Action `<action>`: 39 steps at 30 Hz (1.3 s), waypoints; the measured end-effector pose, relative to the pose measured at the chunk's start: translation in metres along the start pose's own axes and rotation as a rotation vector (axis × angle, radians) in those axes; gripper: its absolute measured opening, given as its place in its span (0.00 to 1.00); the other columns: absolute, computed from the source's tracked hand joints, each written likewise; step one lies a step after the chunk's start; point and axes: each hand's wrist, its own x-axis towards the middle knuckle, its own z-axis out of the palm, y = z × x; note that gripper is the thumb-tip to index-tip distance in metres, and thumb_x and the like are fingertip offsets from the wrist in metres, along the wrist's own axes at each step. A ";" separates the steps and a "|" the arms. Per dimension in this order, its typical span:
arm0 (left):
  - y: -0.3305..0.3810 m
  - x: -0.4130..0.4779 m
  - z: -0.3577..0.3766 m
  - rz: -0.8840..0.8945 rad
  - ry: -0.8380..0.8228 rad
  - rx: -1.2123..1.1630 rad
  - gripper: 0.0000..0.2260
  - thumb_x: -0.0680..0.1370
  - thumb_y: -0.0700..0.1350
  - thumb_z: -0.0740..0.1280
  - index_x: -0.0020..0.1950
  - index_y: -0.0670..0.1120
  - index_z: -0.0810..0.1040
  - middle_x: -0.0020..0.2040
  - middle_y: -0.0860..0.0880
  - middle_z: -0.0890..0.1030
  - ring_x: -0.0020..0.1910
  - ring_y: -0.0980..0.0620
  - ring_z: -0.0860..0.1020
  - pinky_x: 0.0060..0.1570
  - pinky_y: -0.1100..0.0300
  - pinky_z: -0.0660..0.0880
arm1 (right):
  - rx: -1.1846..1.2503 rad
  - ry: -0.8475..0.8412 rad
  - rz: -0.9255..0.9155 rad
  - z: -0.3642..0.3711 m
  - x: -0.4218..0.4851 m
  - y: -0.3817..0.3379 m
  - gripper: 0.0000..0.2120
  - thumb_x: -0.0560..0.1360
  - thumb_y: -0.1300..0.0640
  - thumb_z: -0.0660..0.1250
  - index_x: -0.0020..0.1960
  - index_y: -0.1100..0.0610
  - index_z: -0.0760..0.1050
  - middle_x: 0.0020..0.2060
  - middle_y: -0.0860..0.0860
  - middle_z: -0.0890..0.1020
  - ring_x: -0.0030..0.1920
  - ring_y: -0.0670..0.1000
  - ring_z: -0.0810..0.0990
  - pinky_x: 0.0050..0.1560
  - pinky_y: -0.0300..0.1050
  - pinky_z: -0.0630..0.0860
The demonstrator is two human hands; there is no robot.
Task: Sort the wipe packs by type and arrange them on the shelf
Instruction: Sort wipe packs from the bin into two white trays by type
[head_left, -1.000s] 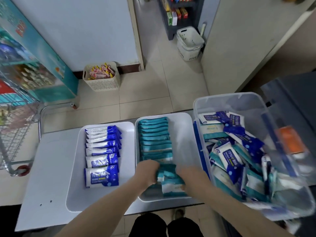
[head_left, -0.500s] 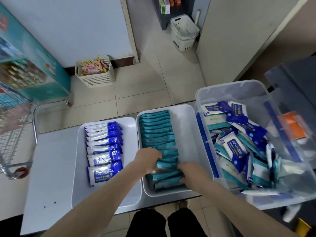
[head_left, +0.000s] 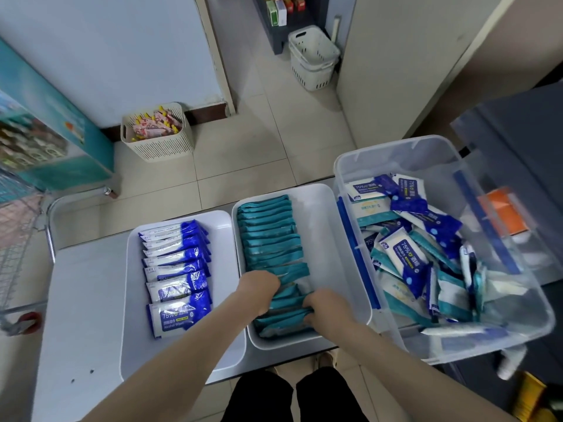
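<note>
Left hand (head_left: 259,289), right hand (head_left: 327,306) curled round teal packs (head_left: 268,239) at middle tray's (head_left: 332,233) near end; uneven squeeze risked toppling row.

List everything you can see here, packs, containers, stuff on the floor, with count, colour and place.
blue packs: about nine, blue and white, row in the left tray
teal packs: overlapping row, uncounted, teal, middle tray
mixed packs: loose heap, blue and teal, in the bin
left tray: one, white, on the table
middle tray: one, white, right of it
bin: one, clear, right of the trays
table: one, pale grey, under the trays
orange box: one, orange, behind the bin's clear wall
snack basket: one, cream, floor by the wall
empty baskets: two stacked, cream, floor farther back
cart: one, wire, left edge
left hand: fingers curled among the teal packs
right hand: grips the nearest teal packs
</note>
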 end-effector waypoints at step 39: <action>0.157 -0.016 -0.126 -0.266 0.114 -2.148 0.13 0.80 0.48 0.65 0.58 0.39 0.77 0.47 0.40 0.84 0.46 0.43 0.84 0.44 0.52 0.82 | 0.131 0.791 -0.591 -0.100 -0.061 0.148 0.28 0.65 0.71 0.69 0.60 0.49 0.75 0.54 0.50 0.83 0.54 0.51 0.82 0.56 0.50 0.79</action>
